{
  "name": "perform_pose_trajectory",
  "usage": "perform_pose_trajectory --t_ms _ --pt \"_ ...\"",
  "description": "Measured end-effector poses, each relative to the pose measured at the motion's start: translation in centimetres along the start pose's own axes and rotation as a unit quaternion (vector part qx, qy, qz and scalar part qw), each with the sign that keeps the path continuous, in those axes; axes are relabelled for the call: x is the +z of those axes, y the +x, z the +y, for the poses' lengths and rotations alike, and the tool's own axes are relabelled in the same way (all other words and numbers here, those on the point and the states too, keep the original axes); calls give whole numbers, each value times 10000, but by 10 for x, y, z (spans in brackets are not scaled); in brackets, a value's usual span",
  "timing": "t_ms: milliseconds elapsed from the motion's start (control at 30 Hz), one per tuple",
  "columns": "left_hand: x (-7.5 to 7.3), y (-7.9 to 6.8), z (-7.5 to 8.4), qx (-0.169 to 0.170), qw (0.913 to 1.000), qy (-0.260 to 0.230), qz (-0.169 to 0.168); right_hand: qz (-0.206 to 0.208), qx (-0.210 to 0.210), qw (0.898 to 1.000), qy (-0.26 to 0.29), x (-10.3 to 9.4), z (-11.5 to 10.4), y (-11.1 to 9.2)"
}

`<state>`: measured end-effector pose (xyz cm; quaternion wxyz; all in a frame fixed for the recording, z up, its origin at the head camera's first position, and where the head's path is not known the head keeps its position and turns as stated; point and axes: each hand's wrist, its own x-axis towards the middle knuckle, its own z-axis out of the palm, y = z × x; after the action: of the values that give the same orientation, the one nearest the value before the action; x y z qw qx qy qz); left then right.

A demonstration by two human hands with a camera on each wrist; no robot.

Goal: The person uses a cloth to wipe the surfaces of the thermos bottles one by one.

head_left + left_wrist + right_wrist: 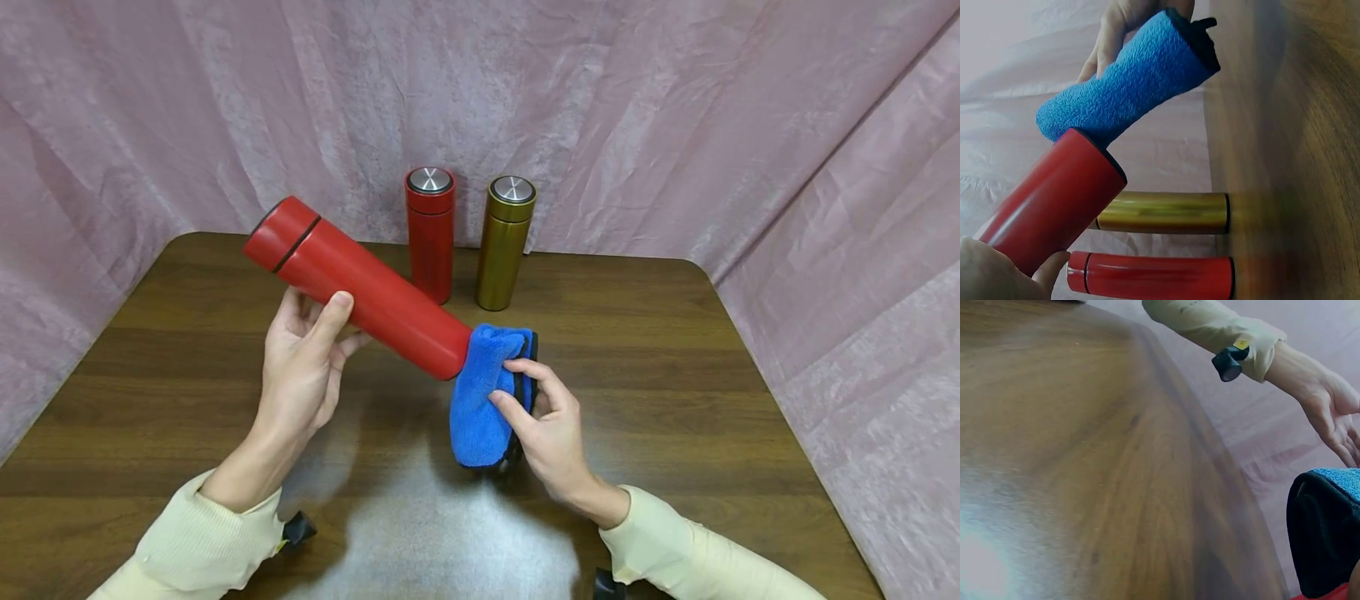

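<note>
A red thermos flask (371, 292) is tilted above the table, its banded lid end up to the left and its base down to the right. My left hand (303, 362) grips it from below, thumb along the near side. At its base, a folded blue cloth (480, 417) with black edging touches the flask. Thumb and fingers of my right hand (551, 425) pinch this cloth. In the left wrist view, the cloth (1125, 81) lies against the base end of the flask (1057, 200). The right wrist view catches only a dark part of the cloth (1322, 537).
Behind the hands, a second red flask (431, 242) and a gold flask (504, 250) stand upright near the far edge of the wooden table (637, 333). Pink curtains (300, 108) hang around the back and sides.
</note>
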<state>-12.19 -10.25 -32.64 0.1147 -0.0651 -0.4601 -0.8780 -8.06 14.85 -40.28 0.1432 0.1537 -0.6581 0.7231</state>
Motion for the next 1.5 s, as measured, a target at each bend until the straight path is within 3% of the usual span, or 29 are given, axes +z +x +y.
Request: perform_pose_trajectory --t_ms 200,367,667,1000,1500 --pt "0 -2 -1 27 9996 -248 -141 167 -263 9995 -93 0 1 10" --pt "0 -3 -1 83 9986 -464 -228 244 -217 9994 -108 0 -1 19" --pt "-3 -6 -2 160 9987 -462 -147 178 266 9995 25 7 6 29" --pt "-4 -5 -5 231 9974 -652 -190 -47 965 9951 201 11 9 24" --pt "-3 -2 -8 328 9959 -834 -97 -797 1440 9862 173 12 9 7"
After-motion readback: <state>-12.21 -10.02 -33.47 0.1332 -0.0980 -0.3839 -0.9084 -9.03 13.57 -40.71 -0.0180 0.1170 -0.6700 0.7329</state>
